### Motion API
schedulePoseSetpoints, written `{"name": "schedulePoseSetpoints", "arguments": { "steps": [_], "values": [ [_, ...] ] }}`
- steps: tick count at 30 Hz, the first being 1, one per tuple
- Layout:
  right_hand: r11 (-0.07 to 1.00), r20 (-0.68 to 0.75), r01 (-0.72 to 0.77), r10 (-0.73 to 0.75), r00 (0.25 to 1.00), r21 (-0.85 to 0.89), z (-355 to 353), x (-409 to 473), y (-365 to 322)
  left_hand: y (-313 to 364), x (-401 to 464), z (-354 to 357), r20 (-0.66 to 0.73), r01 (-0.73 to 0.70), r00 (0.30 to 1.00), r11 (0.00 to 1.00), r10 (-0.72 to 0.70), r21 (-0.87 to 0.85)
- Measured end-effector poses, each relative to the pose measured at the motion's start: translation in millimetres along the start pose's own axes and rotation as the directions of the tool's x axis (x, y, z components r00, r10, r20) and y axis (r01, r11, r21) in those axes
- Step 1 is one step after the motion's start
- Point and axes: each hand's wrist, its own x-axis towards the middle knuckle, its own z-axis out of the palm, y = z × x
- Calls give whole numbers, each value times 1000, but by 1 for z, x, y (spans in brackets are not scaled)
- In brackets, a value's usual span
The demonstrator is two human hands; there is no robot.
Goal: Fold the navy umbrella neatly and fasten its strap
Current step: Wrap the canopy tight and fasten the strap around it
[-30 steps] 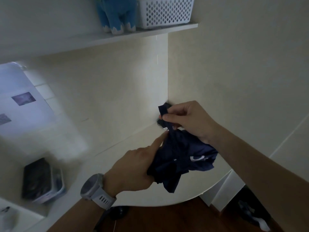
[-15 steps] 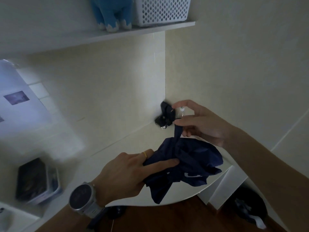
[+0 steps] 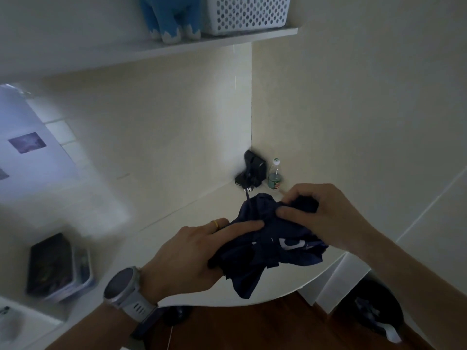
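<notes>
Bunching the crumpled navy fabric umbrella (image 3: 273,246) between both hands, the person holds it in the air above the rounded front edge of a pale, cream-coloured desk (image 3: 161,238). The left hand (image 3: 192,258), with a thin yellow ring on one finger and a grey round-faced wristwatch (image 3: 123,291) on its wrist, is closed around the lower left side of the bundle, its forefinger stretched flat along the top of the cloth. The right hand (image 3: 326,213) is curled over the upper right part, thumb and fingertips pinched on a fold of dark fabric; whether that fold is the strap cannot be told. A white printed mark shows on the cloth below the right hand, and a loose flap hangs down beneath the left. In the far corner of the desk a small black device on a stand (image 3: 252,170) sits just beside a clear plastic bottle with a green label (image 3: 275,174). At the left, a dark rectangular phone-like object lies on a stack (image 3: 58,269). Overhead, a white shelf (image 3: 177,46) carries a blue plush toy (image 3: 171,16) next to a white perforated plastic basket (image 3: 247,11).
</notes>
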Motion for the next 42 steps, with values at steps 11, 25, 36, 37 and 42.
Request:
{"name": "schedulePoseSetpoints", "arguments": {
  "steps": [11,25,36,37,42],
  "values": [
    [456,404,527,-344,848,-717,9,-26,0,1,10,-5,29,22,1000,922,-11,-386],
    [580,469,505,-227,854,-639,7,-14,-12,12,9,-1,224,154,974,850,-44,-503],
    [693,289,489,-395,872,-529,14,-33,-8,37,54,-8,431,337,885,882,-177,-330],
    [738,312,480,-369,875,-474,11,-33,-7,36,54,-6,466,386,867,826,-174,-410],
    [884,375,455,-388,842,-108,4,-33,-3,44,48,-4,588,507,805,607,-80,-612]
  ]
}}
